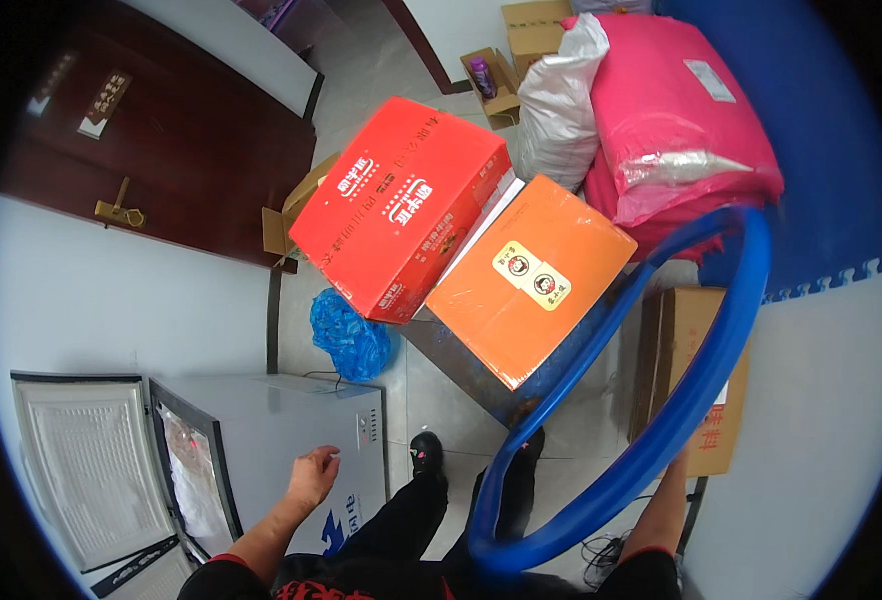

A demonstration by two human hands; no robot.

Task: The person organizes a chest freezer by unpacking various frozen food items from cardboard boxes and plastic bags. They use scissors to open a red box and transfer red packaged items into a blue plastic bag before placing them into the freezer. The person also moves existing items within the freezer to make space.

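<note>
A large blue loop point(662, 457), seemingly plastic, is held up at the right and blurred in parts. My right forearm point(654, 510) reaches up to its outer edge, and the hand itself is hidden behind the loop. Through the loop I see the floor, part of my leg and a brown carton point(692, 322). My left hand point(317, 474) hovers with loosely bent fingers and nothing in it, over the side of a grey chest freezer point(291, 427). The freezer's lid point(84, 457) stands open, and pale contents show inside.
Ahead, a red carton point(403, 202) and an orange box point(534, 277) rest on a dark, worn surface point(456, 352). Behind them are a white woven sack point(561, 112) and pink bags point(681, 105). A crumpled blue plastic bag point(349, 337) lies by the freezer. Cables point(606, 555) trail at lower right.
</note>
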